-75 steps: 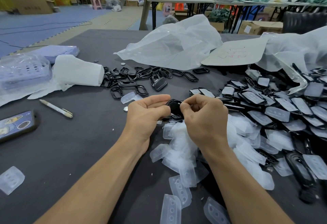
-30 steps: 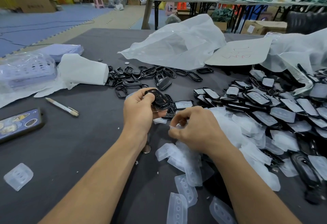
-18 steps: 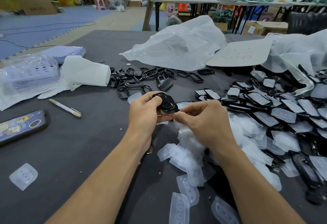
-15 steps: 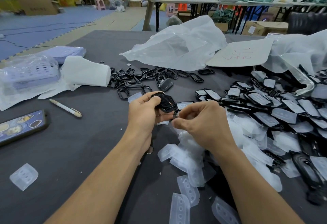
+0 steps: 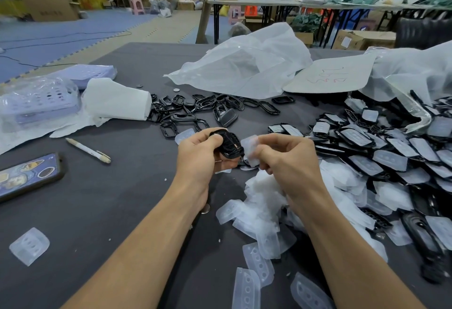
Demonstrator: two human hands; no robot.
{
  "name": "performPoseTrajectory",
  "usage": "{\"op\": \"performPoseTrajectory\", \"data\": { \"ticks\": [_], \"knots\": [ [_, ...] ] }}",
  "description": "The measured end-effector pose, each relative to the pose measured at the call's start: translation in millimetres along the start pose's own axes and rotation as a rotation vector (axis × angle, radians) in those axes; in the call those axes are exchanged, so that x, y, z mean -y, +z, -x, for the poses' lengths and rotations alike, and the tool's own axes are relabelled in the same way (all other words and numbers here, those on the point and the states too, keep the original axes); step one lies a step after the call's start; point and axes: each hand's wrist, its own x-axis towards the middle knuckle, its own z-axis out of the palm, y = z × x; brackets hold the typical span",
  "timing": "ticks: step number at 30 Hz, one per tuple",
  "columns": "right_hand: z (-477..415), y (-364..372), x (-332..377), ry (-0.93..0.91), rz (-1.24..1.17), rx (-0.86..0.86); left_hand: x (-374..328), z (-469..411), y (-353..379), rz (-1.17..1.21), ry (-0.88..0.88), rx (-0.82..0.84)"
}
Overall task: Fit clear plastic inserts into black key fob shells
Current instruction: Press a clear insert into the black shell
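Dark grey cloth covers the desk (image 5: 105, 201), whose far edge runs across the upper middle of the head view, with blue floor matting beyond it. Open cloth lies at lower left, broken only by one stray clear insert (image 5: 29, 245) near the left edge.

Crumpled white plastic bags (image 5: 244, 64) occupy the far centre and far right. A heap of fitted shells (image 5: 381, 152), black with clear faces, fills the right side up to the frame edge. Directly below the hands lies a pile of loose clear inserts (image 5: 259, 213), extending toward the near edge.

Along the left side lie a lilac tray in wrap (image 5: 36, 103), a folded white cloth (image 5: 117, 101), a phone (image 5: 27, 176) cut by the left edge, and a pen (image 5: 88, 150). Empty black frames (image 5: 195, 110) are scattered past the hands.

Left hand (image 5: 200, 159): grip closed on a black key fob shell (image 5: 230, 146), held above the desk at centre. Right hand (image 5: 286, 159): fingertips pinch a clear plastic insert (image 5: 250, 150), its edge touching the right side of the shell.
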Motion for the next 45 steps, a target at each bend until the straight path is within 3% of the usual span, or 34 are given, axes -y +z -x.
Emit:
{"op": "performPoseTrajectory", "data": {
  "ticks": [11, 21, 29, 45],
  "knots": [
    [-2, -2, 4, 0.009, -0.198, -0.048, 4, 1, 3, -0.081, 0.009, 0.028],
    [-4, -2, 9, 0.146, -0.305, -0.045, 8, 1, 4, -0.139, 0.025, 0.056],
    [-6, 0, 1, 0.117, -0.305, 0.025, 10, 1, 4, -0.17, 0.059, 0.075],
    [-3, 5, 2, 0.063, -0.288, -0.004, 19, 3, 3, -0.329, 0.181, 0.125]
  ]
}}
